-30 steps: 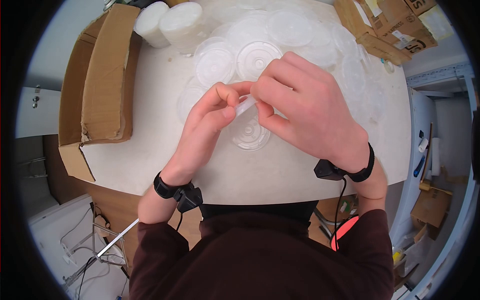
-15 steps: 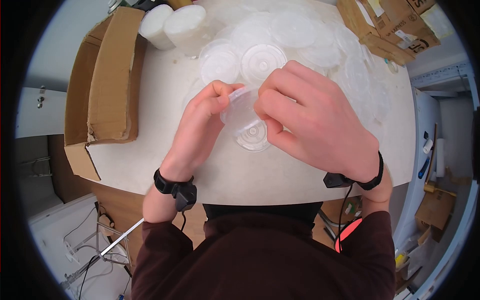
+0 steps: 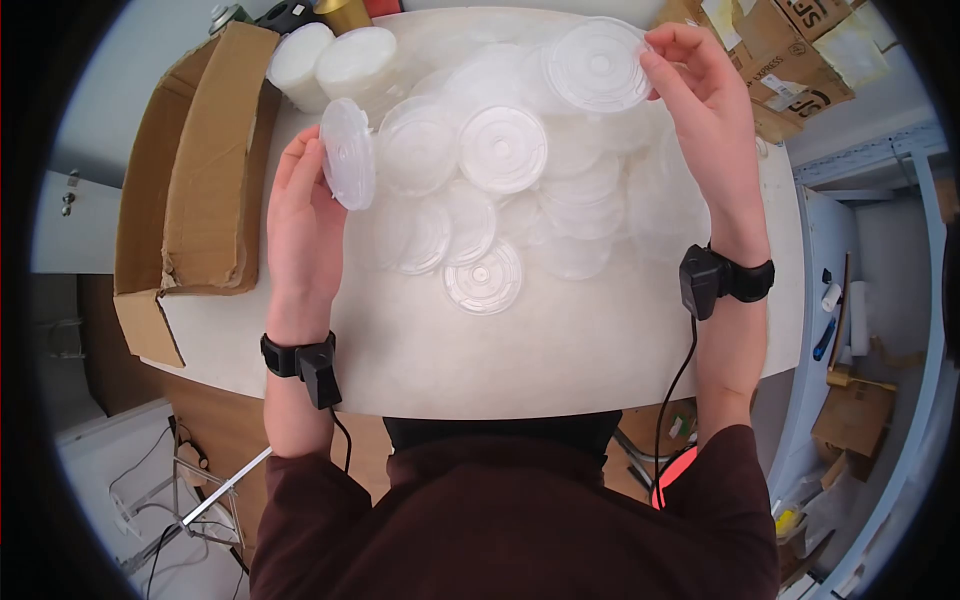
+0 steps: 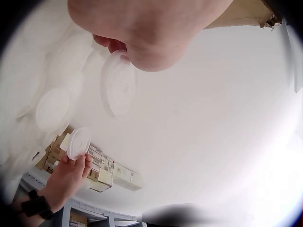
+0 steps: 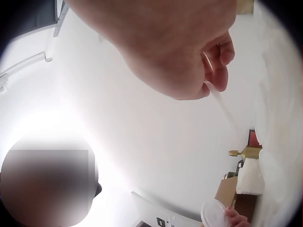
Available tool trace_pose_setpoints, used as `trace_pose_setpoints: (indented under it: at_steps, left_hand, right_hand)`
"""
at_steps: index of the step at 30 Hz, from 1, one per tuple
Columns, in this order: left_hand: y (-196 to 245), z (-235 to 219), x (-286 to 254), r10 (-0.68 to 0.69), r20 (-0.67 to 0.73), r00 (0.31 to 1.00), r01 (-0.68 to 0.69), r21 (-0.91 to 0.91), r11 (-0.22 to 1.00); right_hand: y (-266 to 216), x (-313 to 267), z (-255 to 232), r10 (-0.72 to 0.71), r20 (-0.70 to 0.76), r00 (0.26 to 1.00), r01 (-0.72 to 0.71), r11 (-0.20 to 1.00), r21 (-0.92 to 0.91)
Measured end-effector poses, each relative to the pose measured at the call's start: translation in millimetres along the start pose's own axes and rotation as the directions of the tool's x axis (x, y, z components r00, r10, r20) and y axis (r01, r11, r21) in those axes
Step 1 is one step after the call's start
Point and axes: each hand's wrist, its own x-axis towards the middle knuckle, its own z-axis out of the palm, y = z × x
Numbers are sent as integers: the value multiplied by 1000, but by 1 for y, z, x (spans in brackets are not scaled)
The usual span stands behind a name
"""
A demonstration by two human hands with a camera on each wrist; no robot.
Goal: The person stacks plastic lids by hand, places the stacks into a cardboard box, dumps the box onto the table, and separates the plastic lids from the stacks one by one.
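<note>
In the head view my left hand (image 3: 305, 215) pinches a clear round plastic lid (image 3: 349, 155) by its edge, the disc tilted almost on edge near the cardboard box. Up at the right, thumb and fingers of my right hand (image 3: 708, 120) grip the rim of another clear plastic lid (image 3: 600, 64), its flat face toward the head camera over the heap. The left wrist view shows the left lid (image 4: 119, 85) hanging from the fingertips. In the right wrist view the right lid (image 5: 222, 106) appears edge-on between thumb and fingers. A single lid (image 3: 483, 277) lies on the table nearest the body.
Many loose clear lids (image 3: 503, 149) spread over the middle and back of the white table (image 3: 520, 370). Two stacks of lids (image 3: 356, 62) stand at the back left, beside a long open cardboard box (image 3: 210, 160). Shipping cartons (image 3: 790, 70) sit at the back right.
Both hands worked together at a clear lid in the middle; now they have moved apart, each with a lid. The left went left, the right went up and to the right over the heap.
</note>
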Motion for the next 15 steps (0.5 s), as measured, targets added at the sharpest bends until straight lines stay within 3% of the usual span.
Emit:
trace_pose_setpoints:
  at_steps: [3, 8, 10, 13, 15]
  left_hand:
    - [-1, 2, 2, -8, -18, 1000, 10, 90, 996]
    - [-6, 13, -4, -35, -6, 999, 35, 225, 974]
    - [-10, 10, -4, 49, -13, 999, -42, 345, 938]
    - [-11, 3, -1, 61, 38, 997, -72, 452, 889]
    - [-15, 3, 0, 91, 52, 995, -105, 497, 861]
  right_hand:
    - [-1, 6, -19, -61, -72, 995, 55, 995, -84]
    - [11, 12, -62, -63, -185, 981, 26, 980, -197]
    - [22, 14, -69, -45, -226, 973, -6, 976, -217]
    - [34, 17, -64, 25, -194, 981, -60, 982, -178]
    - [35, 16, -58, 184, -77, 980, -198, 947, -254]
